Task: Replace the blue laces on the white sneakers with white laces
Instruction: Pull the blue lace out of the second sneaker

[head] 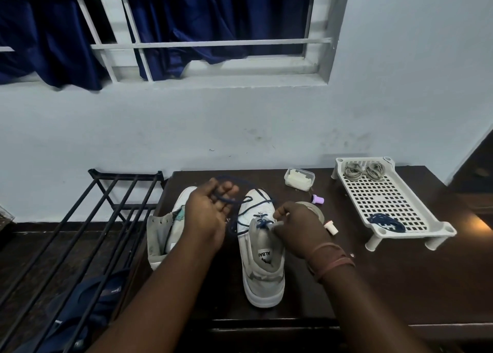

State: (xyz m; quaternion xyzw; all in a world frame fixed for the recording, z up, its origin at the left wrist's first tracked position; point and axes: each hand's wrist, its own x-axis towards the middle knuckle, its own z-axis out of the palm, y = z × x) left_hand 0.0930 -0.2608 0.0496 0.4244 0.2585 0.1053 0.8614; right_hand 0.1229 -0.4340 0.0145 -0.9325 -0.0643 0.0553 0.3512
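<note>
Two white sneakers stand on the dark table, toes pointing away from me. The right sneaker still carries a blue lace threaded through its upper eyelets. My left hand holds a long loop of that lace pulled up and to the left. My right hand pinches the shoe's upper at the eyelets. The left sneaker has no lace that I can see. On the white tray lie two coiled white laces at the back and a bundled blue lace at the front.
The white perforated tray stands on legs at the right. A small plastic box, a purple cap, a tape roll and a small white piece lie behind my right hand. A black metal rack stands left of the table.
</note>
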